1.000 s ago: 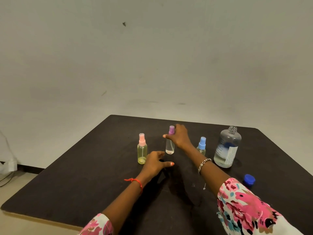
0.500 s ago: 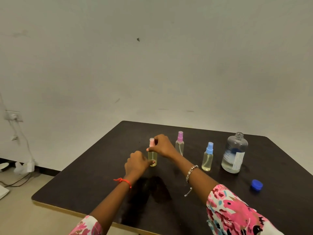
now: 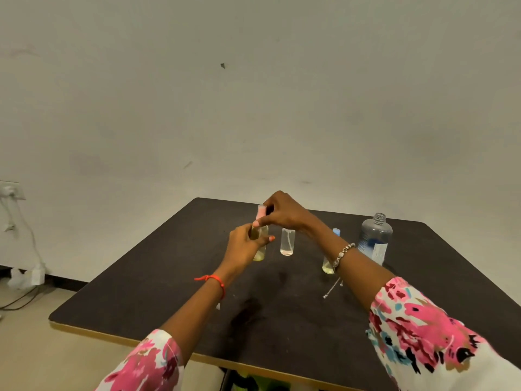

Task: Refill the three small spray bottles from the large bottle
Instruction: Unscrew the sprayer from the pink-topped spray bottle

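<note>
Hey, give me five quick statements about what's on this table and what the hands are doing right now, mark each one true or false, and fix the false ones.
1. The left hand grips the body of the pink-capped bottle. True.
2. The right hand is lifting the large bottle. False: it pinches the pink cap; the large bottle stands untouched on the table.
3. The large bottle has its cap on. False: its threaded neck is bare.
4. The middle bottle is nearly empty. True: only a little liquid shows at its bottom.
5. The blue-capped bottle lies on its side. False: it stands upright, partly hidden behind the right forearm.
</note>
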The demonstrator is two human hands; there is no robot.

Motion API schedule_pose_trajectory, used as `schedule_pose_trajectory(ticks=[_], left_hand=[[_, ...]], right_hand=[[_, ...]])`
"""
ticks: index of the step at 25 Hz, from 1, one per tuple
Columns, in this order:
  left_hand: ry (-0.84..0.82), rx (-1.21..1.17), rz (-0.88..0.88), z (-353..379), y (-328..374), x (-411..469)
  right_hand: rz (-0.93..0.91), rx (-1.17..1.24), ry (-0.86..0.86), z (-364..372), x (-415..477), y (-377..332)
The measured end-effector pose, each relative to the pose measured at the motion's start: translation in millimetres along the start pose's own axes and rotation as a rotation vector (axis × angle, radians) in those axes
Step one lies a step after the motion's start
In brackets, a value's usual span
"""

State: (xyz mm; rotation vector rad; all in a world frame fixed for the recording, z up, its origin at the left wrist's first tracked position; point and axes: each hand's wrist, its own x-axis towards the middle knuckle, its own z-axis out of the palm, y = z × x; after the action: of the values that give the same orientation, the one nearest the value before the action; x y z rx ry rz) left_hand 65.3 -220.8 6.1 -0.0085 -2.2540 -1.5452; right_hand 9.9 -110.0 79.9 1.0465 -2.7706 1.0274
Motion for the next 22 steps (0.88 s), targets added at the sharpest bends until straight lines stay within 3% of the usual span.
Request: schedule_pose_trajectory(ticks=[7, 13, 15, 19, 22], left_hand=[[-0.245, -0.209, 0.006, 3, 14, -5], [-0.552, -0.298, -0.055, -4, 21, -8], [-0.538, -0.216, -0.04, 1, 22, -8], [-0.418, -0.082, 0.006, 12, 22, -3], [-0.382, -0.018, 0.012, 16, 21, 0]], right_hand=[[-0.121, 0.041, -0.111, -30, -18, 5], [-0.151, 0.115, -0.418, -56, -34, 3], [-0.111, 0.018, -0.425, -62, -35, 0], [0.027, -0.289, -0.238, -57, -37, -6], [0.033, -0.327, -0.196, -54, -41, -4]])
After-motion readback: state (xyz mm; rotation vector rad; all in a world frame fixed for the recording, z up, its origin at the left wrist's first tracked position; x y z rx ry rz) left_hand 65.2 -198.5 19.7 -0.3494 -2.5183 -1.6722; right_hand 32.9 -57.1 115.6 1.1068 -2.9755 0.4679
